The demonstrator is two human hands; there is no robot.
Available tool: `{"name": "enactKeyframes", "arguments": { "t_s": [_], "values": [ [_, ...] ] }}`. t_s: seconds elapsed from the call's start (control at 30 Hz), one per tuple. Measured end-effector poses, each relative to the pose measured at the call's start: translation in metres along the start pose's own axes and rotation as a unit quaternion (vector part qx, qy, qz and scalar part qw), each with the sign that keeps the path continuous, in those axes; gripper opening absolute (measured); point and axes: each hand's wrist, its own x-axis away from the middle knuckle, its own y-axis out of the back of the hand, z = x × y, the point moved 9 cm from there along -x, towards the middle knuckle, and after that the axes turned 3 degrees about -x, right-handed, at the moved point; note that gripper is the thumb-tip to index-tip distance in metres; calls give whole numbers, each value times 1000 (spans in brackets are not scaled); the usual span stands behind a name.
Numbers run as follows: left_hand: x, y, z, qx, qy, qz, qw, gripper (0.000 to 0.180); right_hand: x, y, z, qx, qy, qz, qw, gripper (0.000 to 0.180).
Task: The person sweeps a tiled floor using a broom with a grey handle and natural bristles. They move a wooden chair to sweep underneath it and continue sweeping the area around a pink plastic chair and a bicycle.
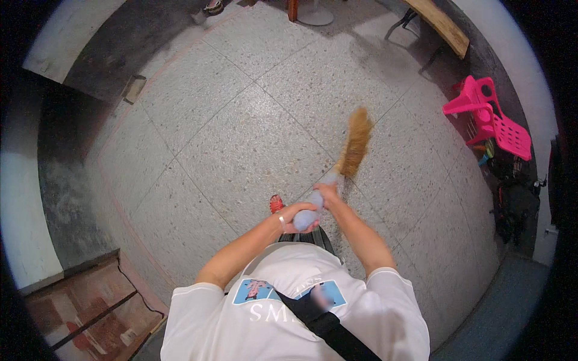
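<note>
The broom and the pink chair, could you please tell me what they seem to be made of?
Broom bristles: probably natural plant fibre, matte, judging by the coarse tan strands. Broom handle: smooth-looking and pale; perhaps plastic, though blur leaves it open. Pink chair: likely moulded plastic, smooth, given its uniform colour and regular perforations.

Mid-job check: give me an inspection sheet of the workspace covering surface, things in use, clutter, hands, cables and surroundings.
Surface: speckled grey floor with straight joint lines.
Job's things: broom, tan bristles pointing away from the person; floor contact unclear.
Clutter: pink plastic furniture and dark items at right.
Hands: left hand grips the handle near its end; right hand grips it nearer the bristles.
Cables: dark cord-like line by the brown panel, lower left; kind unclear.
Surroundings: wooden-topped bench or table, upper right; pale wall at right.
</note>
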Motion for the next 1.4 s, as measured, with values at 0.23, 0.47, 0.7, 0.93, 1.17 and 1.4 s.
{"name": "enactKeyframes", "arguments": {
  "t_s": [0.23,0.47,0.7,0.93,1.17,1.4],
  "values": [
    [138,85,-17,96,-124,-101,982,35,64,-200,-44,129,-17,145,981,105],
    [170,59,-71,39,-252,-205,945,35,109,-296,24,157,-29,345,925,74],
    [119,-11,-118,-73,-200,-150,965,45,47,-216,108,21,64,224,972,53],
    [3,-92,-204,-227,-41,-2,973,40,-85,-77,178,-198,-14,119,973,48],
    [-149,-168,-270,-246,96,39,964,30,-177,81,257,-166,19,-168,972,54],
    [-154,-162,-330,-211,43,-16,976,37,-296,39,217,-227,-25,-55,972,72]
  ]
}}
